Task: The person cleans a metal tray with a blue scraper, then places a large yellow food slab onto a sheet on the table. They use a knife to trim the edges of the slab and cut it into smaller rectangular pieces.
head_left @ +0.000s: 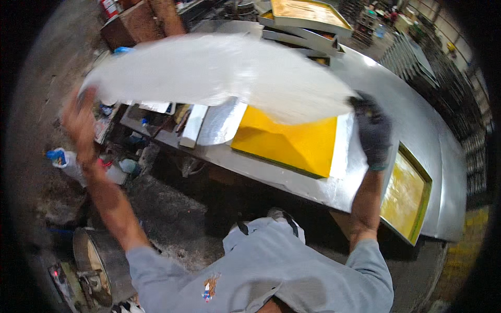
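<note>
A large, thin whitish sheet [209, 68], blurred by motion, is stretched in the air above the metal table. My bare left hand [81, 107] grips its left end, out past the table. At the other end my right hand [371, 128], in a dark glove, is closed on the sheet's right corner. Below the sheet lies a bright yellow rectangular slab or framed panel [292, 143] with a dark green edge; the sheet covers its far part. A white strip [342, 146] shows along the slab's right side.
A shallow yellow-green framed tray [404, 193] rests on the metal table [417, 115] at right. More framed trays [310, 14] are stacked at the far side. A white bar [194, 125] lies left of the slab. A metal drum [102, 266] and a white bucket [65, 159] stand at left.
</note>
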